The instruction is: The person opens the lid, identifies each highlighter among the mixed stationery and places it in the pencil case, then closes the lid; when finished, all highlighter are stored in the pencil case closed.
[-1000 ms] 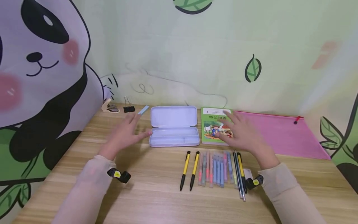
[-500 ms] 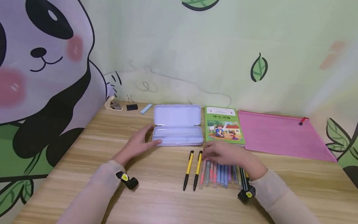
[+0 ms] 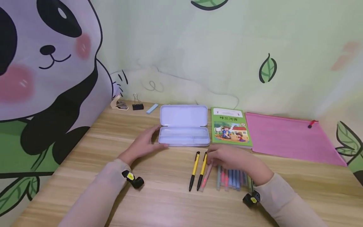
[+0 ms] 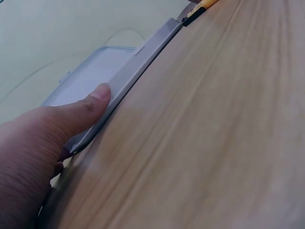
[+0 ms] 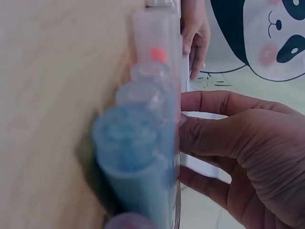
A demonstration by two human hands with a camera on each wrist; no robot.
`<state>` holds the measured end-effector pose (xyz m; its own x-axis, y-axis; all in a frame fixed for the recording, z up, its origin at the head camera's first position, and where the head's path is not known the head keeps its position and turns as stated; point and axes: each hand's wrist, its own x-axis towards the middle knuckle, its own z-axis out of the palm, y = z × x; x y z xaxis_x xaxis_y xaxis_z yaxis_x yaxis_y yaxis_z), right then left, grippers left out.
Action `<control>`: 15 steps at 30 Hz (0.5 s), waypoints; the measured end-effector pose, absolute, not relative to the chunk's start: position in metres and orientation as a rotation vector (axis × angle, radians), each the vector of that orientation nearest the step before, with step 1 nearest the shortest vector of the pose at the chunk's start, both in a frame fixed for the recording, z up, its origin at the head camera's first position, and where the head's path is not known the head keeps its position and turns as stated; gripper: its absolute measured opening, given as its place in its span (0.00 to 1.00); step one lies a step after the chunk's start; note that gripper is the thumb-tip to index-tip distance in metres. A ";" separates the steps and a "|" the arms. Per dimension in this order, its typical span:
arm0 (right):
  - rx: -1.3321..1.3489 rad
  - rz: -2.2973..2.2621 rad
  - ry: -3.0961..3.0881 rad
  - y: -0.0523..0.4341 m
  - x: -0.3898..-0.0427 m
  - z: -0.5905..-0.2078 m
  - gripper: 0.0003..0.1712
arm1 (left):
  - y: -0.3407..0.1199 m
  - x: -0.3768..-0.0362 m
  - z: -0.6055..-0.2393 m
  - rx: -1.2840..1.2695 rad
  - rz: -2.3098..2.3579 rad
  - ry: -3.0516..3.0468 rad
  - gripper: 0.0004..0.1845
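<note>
The left hand (image 3: pixel 143 145) grips the open white plastic pencil case's (image 3: pixel 184 129) end, while the right hand (image 3: pixel 232 159) pinches a pink translucent marker (image 3: pixel 205 180).

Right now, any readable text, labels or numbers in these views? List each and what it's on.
"呼兰河传": title in green characters on the white band at the top of the green book, as best it reads.
Smaller line above that title: too small to read.
Yellow stickers on the two wrist cameras: a dark mark, unreadable.
Pens, pencil case, pink pouch: no text visible.
</note>
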<state>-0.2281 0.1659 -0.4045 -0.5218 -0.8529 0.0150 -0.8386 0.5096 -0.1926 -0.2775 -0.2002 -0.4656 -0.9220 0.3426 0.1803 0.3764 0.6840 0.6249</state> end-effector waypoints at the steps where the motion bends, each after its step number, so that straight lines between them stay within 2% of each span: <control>1: -1.472 -0.286 2.653 0.166 -0.228 -0.405 0.08 | -0.201 -0.277 -0.466 -0.607 -1.070 -2.840 0.57; 8: -1.439 -0.355 2.604 0.170 -0.231 -0.406 0.09 | -0.202 -0.277 -0.470 -0.590 -1.063 -2.850 0.58; 15: -1.336 -0.428 2.548 0.185 -0.236 -0.391 0.11 | -0.202 -0.280 -0.471 -0.577 -1.054 -2.857 0.59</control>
